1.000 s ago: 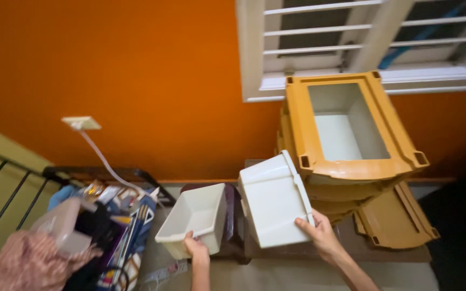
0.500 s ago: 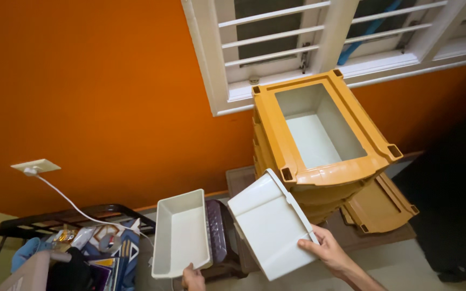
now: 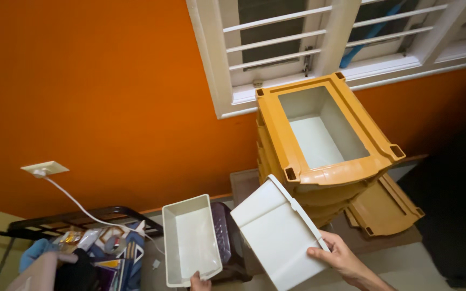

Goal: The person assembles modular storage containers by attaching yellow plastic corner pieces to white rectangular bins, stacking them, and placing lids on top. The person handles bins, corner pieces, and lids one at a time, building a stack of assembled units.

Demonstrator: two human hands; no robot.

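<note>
- Orange drawer frame (image 3: pixel 324 137), centre right of frame, stacked tall against the orange wall (image 3: pixel 93 91) under the white window (image 3: pixel 319 43); top bay open and showing a white inner floor; rigid moulded plastic by the look, probably the heaviest item here; not touched by either hand.
- Flat orange panel (image 3: pixel 386 207), lower right, lying on the floor beside the frame base; apart from both hands.
- White drawer, underside up (image 3: pixel 279 234), lower centre, tilted, upper corner just beside the frame's front lip; held at its lower right edge by the right hand (image 3: pixel 341 258), fingers wrapped over the rim, thumb on the flat face; grip closed on the rim; judged light, stiff, thin-walled, smooth and somewhat slippery; best taken at the rolled rim or raised front lip, not on the broad flat face, which may flex.
- White drawer, open side up (image 3: pixel 190 240), lower centre-left, empty, resting over a dark brown stool (image 3: pixel 225 237); gripped at its near short edge by the left hand (image 3: pixel 200 281); only the fingertips in view at the bottom edge, closed on the rim as far as visible; same light, stiff handling judged; single-end hold likely to let the far end sag or swing.
- Cluttered bags and packets (image 3: pixel 98 253), lower left, by a black rail (image 3: pixel 76 215).
- White wall socket (image 3: pixel 44 170) with cable, left of centre.
</note>
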